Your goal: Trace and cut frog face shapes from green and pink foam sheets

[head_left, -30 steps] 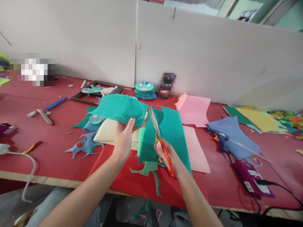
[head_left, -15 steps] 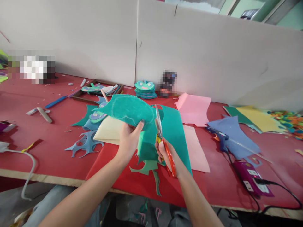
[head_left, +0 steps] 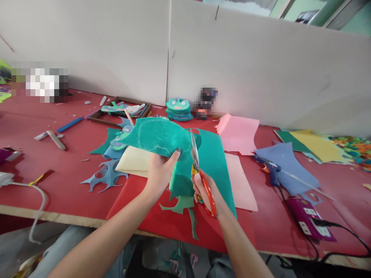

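My left hand (head_left: 160, 172) pinches the near edge of a teal felt piece (head_left: 158, 136) with a pale outline drawn on it, holding it up above the table. Around the orange handles of a pair of scissors (head_left: 199, 172), my right hand (head_left: 206, 190) is closed. The blades point away from me and sit at the right edge of that teal piece. A larger teal felt sheet (head_left: 213, 162) lies under both hands, with green offcuts (head_left: 182, 204) at its near end.
Cream, pink (head_left: 237, 133), blue (head_left: 285, 164), yellow and green sheets lie across the red table. A blue glue gun (head_left: 271, 172) and a purple power strip (head_left: 307, 218) sit right. Frog-face cutouts (head_left: 177, 108) and a wooden tray (head_left: 121, 112) of pens stand at the back by white partition boards.
The scissors have advanced along the teal piece's edge, and my left hand has shifted right and turned the piece a little. The blades have closed somewhat.
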A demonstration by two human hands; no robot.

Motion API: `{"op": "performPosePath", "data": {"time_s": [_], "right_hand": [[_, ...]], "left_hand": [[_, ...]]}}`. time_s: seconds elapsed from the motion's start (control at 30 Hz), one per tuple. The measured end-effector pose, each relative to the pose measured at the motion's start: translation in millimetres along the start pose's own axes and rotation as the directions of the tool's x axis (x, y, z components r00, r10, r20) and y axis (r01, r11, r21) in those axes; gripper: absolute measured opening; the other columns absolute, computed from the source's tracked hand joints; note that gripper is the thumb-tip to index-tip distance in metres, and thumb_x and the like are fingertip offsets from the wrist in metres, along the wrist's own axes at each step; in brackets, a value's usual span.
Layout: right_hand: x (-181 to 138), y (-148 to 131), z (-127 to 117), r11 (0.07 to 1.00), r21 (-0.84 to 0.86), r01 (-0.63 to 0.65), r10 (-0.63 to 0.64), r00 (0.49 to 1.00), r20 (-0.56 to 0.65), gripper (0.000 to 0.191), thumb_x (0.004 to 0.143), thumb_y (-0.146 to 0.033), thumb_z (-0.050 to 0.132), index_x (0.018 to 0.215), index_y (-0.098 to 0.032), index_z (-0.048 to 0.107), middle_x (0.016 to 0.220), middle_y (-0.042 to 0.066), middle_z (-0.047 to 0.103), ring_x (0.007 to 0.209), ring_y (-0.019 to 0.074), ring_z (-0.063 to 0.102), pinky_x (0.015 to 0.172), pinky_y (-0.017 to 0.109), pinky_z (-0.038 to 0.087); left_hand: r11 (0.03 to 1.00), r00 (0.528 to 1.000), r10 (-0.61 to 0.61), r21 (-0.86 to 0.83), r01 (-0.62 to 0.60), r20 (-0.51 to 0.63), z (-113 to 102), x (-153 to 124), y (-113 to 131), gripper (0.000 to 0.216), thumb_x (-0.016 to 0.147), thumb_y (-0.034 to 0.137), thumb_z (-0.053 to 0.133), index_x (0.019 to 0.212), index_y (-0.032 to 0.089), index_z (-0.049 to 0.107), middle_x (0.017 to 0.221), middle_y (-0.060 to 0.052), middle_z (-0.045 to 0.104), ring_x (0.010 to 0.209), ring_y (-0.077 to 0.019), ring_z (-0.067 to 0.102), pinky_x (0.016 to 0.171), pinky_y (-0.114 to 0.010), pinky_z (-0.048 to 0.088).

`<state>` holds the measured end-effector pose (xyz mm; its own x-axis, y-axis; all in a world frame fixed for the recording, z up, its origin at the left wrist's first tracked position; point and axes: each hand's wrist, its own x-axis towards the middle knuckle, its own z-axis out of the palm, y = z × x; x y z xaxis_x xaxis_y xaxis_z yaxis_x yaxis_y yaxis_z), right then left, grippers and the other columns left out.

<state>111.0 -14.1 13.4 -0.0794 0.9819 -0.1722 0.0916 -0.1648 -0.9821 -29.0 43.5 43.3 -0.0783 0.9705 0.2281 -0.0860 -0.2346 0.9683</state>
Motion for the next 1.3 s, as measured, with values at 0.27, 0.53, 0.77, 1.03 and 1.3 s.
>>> {"op": "performPosePath", "data": {"time_s": [0.27,0.53,0.77,1.03,1.3], "right_hand": [[-1.1,-3.3,-1.0,1.000,-0.013,-0.028,0.028,1.000,0.003,0.045,0.076,-0.066,0.048,0.073,-0.021,0.040,0.054,-0.008,0.032,0.035,0.0067,0.037,0.030,0.020,0.034],[-1.4,-4.3,-0.3,0.997,-0.044,-0.058,0.057,0.998,-0.007,0.046,0.076,-0.066,0.047,0.071,-0.021,0.039,0.050,-0.009,0.032,0.031,0.0065,0.037,0.028,0.019,0.034],[-0.9,1.9,-0.4,0.997,-0.048,-0.058,0.057,0.998,-0.024,0.046,0.076,-0.065,0.047,0.070,-0.021,0.038,0.050,-0.008,0.031,0.033,0.0058,0.032,0.029,0.019,0.030],[-1.6,3.9,-7.7,0.997,-0.077,0.027,-0.027,1.000,0.006,0.043,0.081,-0.063,0.041,0.073,-0.021,0.040,0.055,-0.005,0.034,0.042,0.0069,0.029,0.037,0.020,0.028],[-4.1,-0.6,-6.4,0.995,-0.104,0.004,-0.005,1.000,-0.005,0.044,0.080,-0.064,0.042,0.070,-0.021,0.040,0.053,-0.007,0.032,0.036,0.0062,0.033,0.032,0.020,0.031]], "left_hand": [[1.000,1.000,0.005,-0.013,-0.005,-0.029,-0.5,3.4,-0.1,0.023,0.074,0.029,0.063,0.093,0.016,0.061,0.093,-0.007,0.068,0.087,-0.0202,0.063,0.080,-0.035,0.052],[1.000,0.999,0.011,-0.005,-0.012,-0.051,-0.6,5.0,1.9,0.028,0.072,0.028,0.064,0.097,0.016,0.060,0.089,-0.005,0.068,0.083,-0.0187,0.064,0.077,-0.032,0.051],[1.000,0.999,0.007,0.002,-0.007,-0.048,-0.5,5.3,4.1,0.026,0.073,0.027,0.063,0.097,0.018,0.060,0.091,-0.004,0.068,0.084,-0.0185,0.063,0.078,-0.032,0.051],[0.999,0.998,-0.048,0.024,0.047,0.037,-3.9,8.5,7.1,0.018,0.070,0.027,0.065,0.084,0.017,0.062,0.089,-0.004,0.070,0.081,-0.0189,0.065,0.074,-0.031,0.053],[0.999,0.997,-0.029,0.040,0.026,0.071,-7.9,14.0,9.2,0.015,0.068,0.026,0.067,0.080,0.018,0.062,0.081,-0.003,0.071,0.075,-0.0185,0.065,0.069,-0.032,0.054]]}}
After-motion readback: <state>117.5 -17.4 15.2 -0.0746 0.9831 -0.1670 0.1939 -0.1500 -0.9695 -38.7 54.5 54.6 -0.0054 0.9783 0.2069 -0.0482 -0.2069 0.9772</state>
